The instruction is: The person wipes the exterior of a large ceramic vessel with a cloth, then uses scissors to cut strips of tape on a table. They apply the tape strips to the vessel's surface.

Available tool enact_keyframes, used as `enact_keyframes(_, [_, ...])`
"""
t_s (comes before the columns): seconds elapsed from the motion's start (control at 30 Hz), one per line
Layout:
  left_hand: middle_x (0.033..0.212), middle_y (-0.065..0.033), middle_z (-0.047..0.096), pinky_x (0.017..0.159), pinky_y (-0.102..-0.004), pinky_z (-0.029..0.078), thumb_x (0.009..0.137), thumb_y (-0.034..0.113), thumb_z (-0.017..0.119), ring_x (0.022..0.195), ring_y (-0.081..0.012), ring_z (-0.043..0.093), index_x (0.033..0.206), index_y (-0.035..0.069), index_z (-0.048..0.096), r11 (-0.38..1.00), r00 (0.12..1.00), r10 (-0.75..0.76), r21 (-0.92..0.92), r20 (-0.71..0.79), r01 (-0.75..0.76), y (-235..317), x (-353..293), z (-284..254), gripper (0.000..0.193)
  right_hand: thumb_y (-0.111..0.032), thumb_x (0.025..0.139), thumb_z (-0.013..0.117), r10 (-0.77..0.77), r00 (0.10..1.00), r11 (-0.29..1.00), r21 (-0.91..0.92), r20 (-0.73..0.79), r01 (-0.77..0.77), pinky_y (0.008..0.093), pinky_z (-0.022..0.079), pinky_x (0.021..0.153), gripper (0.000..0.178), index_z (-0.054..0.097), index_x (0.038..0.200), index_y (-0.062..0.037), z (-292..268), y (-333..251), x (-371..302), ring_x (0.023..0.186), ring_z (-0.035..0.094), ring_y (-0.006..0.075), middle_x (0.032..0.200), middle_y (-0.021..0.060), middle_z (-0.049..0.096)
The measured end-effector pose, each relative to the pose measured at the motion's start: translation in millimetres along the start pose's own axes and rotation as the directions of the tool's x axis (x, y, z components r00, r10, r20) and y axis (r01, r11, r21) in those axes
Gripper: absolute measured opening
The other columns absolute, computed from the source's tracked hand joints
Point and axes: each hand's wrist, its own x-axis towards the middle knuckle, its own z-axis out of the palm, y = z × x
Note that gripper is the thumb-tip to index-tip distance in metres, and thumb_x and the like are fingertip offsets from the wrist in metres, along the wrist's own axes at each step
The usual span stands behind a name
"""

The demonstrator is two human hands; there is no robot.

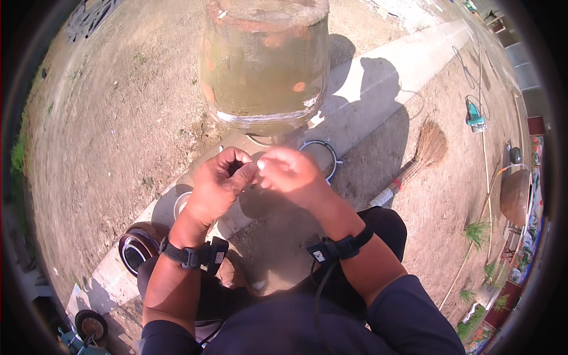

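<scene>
My left hand [214, 184] and my right hand [291, 176] meet in front of me, their fingertips pinched close together. Whatever lies between the fingers, if anything, is too small to make out; the right hand is washed out by sunlight. Just beyond them stands a large rounded vessel [263, 71], mottled olive and reddish brown, with a whitish band [260, 118] around its lower part. A thin grey ring [333, 155] rests on the ground to the right of my right hand. Partly hidden behind my left wrist is a pale round rim [180, 204].
A straw broom [431, 145] lies to the right. Farther off are a teal power tool [474, 116] with a cord and a long pole [487, 160]. A dark brown glossy round container [137, 251] stands by my left forearm, and a small wheel [90, 324] lies lower left.
</scene>
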Motion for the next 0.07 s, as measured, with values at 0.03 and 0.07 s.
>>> enact_keyframes(0.03, [0.086, -0.0011, 0.071, 0.069, -0.0217, 0.049, 0.101, 0.014, 0.068, 0.077, -0.0066, 0.062, 0.105, 0.004, 0.066, 1.0, 1.0, 0.005, 0.01, 0.002, -0.005, -4.8, 1.7, -1.1, 0.011, -0.018, 0.103, 0.063, -0.013, 1.0, 1.0, -0.023, -0.02, 0.013, 0.0261, 0.054, 0.068, 0.022, 0.068, 0.107, 0.0028, -0.6, 1.1, 0.3, 0.074, 0.066, 0.0105, 0.085, 0.0066, 0.071])
enact_keyframes(0.07, [0.086, -0.0016, 0.07, 0.07, -0.0216, 0.05, 0.101, 0.016, 0.07, 0.077, -0.0072, 0.063, 0.106, 0.003, 0.066, 1.0, 1.0, 0.005, 0.022, 0.003, -0.005, -8.4, 2.3, -2.9, 0.014, -0.024, 0.099, 0.07, 0.008, 1.0, 1.0, -0.023, -0.014, -0.008, 0.0277, 0.058, 0.074, 0.031, 0.067, 0.116, 0.0022, -1.8, 1.4, -0.4, 0.083, 0.073, 0.0151, 0.095, 0.0108, 0.074])
